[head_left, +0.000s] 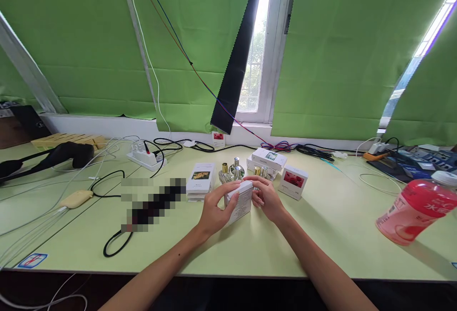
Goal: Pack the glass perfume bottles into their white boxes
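White box stands tilted on the worktop — left hand clasps its side, right hand pinches its top at 1 o'clock, bracing it.

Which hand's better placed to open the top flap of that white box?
Probably right. The left hand wraps the white box from the side, steadying it, while the right hand has its fingertips at the box's top edge.

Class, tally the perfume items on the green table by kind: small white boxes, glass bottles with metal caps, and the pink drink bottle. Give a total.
White boxes: 6, counting the white box held by the left hand and right hand
Glass bottles: about 4
Pink bottle: 1
Total: about 11
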A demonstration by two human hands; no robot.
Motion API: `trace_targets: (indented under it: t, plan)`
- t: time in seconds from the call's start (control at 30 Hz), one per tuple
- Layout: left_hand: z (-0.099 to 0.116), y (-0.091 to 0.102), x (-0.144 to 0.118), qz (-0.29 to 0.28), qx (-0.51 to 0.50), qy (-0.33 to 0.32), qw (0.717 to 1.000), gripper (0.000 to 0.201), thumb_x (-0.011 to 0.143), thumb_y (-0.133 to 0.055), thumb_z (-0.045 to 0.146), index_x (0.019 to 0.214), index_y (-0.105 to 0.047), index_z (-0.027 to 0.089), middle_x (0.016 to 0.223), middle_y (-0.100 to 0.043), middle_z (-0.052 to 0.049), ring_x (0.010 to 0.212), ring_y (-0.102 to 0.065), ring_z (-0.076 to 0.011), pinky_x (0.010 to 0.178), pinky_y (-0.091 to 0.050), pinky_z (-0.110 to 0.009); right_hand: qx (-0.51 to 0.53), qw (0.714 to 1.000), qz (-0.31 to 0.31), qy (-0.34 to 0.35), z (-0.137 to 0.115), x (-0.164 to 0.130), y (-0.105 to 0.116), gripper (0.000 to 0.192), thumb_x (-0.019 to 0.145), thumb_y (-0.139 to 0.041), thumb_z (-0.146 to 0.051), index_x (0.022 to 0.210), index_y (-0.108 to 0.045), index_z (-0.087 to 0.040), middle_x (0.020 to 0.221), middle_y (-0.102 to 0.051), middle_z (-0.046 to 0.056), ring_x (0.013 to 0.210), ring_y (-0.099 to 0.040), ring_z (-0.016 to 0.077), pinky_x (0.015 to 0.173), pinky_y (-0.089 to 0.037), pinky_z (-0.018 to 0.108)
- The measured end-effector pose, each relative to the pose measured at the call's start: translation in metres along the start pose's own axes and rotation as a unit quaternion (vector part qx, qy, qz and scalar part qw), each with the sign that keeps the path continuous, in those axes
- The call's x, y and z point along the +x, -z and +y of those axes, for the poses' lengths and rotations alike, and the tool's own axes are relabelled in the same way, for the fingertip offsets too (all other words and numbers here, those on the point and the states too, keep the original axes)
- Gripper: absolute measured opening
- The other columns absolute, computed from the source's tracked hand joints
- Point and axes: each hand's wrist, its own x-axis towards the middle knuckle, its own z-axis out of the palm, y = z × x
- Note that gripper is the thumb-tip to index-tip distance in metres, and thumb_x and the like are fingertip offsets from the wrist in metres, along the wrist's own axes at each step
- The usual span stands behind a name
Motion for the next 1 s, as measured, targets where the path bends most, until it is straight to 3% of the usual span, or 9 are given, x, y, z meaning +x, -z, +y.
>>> trace_targets:
  t: [0.67, 1.0]
  plan:
    - [0.0006, -0.0005, 0.0007, 0.018, 0.029, -0.045, 0.998, 0.024, 0.095, -0.060, 0.020, 0.114, -0.074, 0.024, 0.113, -0.079, -0.005, 0.107, -0.075, -0.0218, 0.094, -0.061, -0.035, -0.009, 0.999, 0.013, 0.029, 0.0045, 0.0024, 0.0001, 0.040, 0.068, -0.086, -0.048, 0.086, -0.074, -0.015, 0.049, -0.051, -0.008, 0.032, -0.029, 0.0016, 0.031, -0.028, 0.018]
    - [-0.0023, -0.0018, -0.0007, 0.030, 0.045, -0.043, 0.998, 0.023, 0.094, -0.062, 0.020, 0.114, -0.074, 0.022, 0.114, -0.079, -0.006, 0.105, -0.076, -0.0219, 0.093, -0.063, -0.035, -0.030, 0.998, 0.005, 0.055, 0.0061, 0.0022, -0.0014, 0.048, 0.072, -0.082, -0.059, 0.089, -0.073, -0.015, 0.044, -0.042, -0.010, 0.033, -0.028, 0.0027, 0.031, -0.028, 0.017]
